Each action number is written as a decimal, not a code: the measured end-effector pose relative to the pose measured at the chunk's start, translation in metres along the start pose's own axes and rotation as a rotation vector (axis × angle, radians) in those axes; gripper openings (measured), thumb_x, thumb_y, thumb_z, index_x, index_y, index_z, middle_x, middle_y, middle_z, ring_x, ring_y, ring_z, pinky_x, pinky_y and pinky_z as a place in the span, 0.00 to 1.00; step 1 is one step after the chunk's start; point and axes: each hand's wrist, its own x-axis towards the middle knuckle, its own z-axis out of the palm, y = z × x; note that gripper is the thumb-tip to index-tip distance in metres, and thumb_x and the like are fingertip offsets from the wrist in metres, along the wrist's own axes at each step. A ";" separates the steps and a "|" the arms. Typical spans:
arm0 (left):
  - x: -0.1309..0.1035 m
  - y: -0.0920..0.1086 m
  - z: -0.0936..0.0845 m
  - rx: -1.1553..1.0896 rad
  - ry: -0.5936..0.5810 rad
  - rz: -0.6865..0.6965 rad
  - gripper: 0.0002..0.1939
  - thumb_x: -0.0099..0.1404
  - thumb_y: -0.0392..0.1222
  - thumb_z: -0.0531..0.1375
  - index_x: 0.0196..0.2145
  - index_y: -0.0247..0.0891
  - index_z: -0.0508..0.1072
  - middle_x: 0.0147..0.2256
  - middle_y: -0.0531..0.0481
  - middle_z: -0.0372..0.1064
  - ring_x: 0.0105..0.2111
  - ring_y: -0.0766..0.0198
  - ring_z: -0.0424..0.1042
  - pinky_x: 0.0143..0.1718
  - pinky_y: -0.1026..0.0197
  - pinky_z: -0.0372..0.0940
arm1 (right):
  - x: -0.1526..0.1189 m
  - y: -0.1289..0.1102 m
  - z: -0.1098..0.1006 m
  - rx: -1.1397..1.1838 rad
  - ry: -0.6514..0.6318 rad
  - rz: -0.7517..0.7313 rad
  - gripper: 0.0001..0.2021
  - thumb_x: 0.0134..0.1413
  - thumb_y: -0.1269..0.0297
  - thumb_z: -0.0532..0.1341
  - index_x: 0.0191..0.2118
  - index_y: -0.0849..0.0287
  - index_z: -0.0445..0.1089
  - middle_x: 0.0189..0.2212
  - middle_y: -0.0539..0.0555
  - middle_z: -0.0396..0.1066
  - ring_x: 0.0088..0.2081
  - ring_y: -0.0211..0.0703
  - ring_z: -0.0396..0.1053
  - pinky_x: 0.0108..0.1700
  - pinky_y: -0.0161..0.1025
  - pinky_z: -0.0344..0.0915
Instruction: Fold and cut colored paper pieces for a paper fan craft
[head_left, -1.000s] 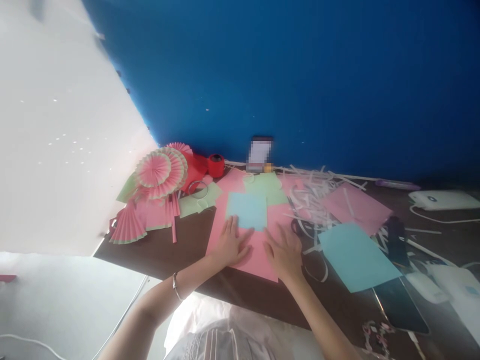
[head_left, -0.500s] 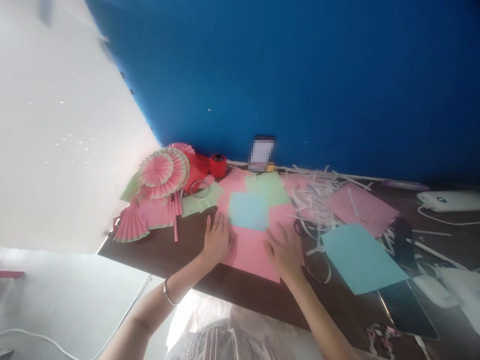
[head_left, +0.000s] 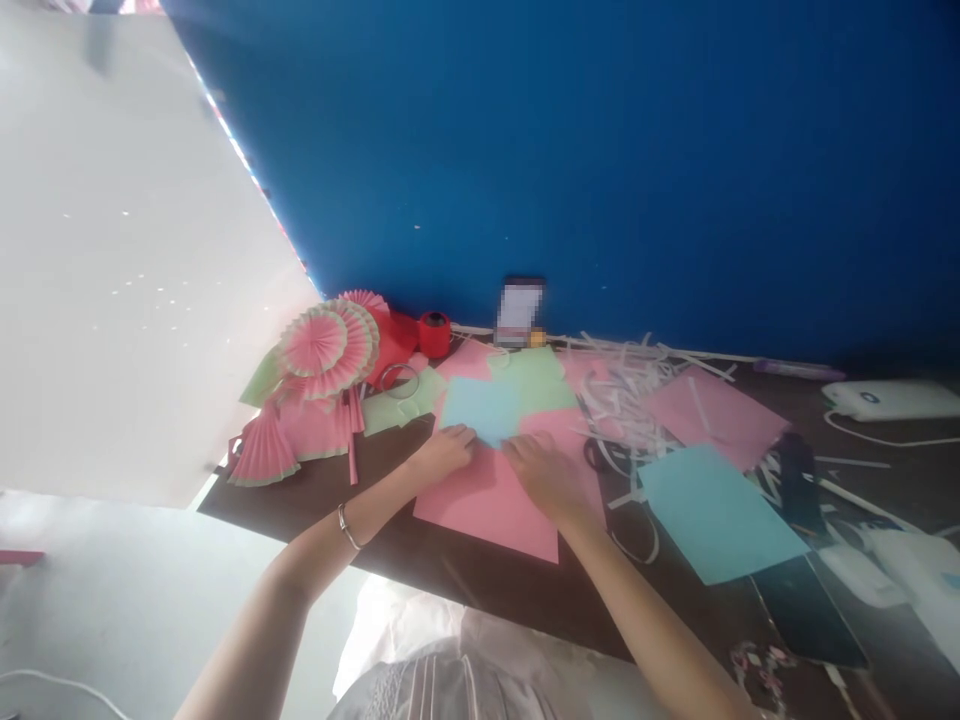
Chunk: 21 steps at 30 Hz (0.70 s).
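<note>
A light blue sheet of paper lies over a larger pink sheet on the dark brown table. At its near left corner, my left hand is closed with fingertips on the blue sheet's edge. My right hand holds the near right corner, its fingers bent and pressed together. Both thumbs are mostly hidden. A green sheet shows behind and to the right of the blue one.
Pleated pink and green paper fans and red tape stand at the left back. Rightward are white paper strips, another pink sheet, a larger blue sheet and a dark phone. A blue wall rises behind.
The light blue sheet has shifted left and slightly away from me. My left hand went from flat beside the sheets to closed at its edge; my right hand moved left and curled its fingers.
</note>
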 end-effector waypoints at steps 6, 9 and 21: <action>0.001 -0.010 -0.010 0.023 0.005 0.044 0.11 0.64 0.28 0.47 0.36 0.33 0.68 0.34 0.42 0.66 0.37 0.58 0.65 0.37 0.57 0.60 | -0.001 0.005 -0.001 -0.024 0.032 0.011 0.13 0.52 0.81 0.49 0.32 0.60 0.68 0.32 0.56 0.68 0.37 0.47 0.62 0.47 0.44 0.55; 0.001 -0.013 -0.016 -0.009 0.043 -0.068 0.11 0.67 0.34 0.47 0.36 0.33 0.68 0.35 0.43 0.66 0.38 0.57 0.66 0.37 0.57 0.60 | -0.003 0.011 -0.004 0.051 0.104 0.083 0.14 0.54 0.79 0.48 0.33 0.61 0.68 0.39 0.59 0.68 0.44 0.50 0.61 0.48 0.46 0.55; 0.013 -0.040 -0.057 -1.071 -0.235 -0.212 0.17 0.57 0.53 0.58 0.32 0.35 0.74 0.28 0.51 0.69 0.28 0.68 0.65 0.27 0.68 0.58 | 0.001 0.054 -0.052 0.957 -0.300 0.348 0.16 0.55 0.55 0.51 0.32 0.58 0.71 0.32 0.53 0.73 0.33 0.43 0.69 0.35 0.38 0.64</action>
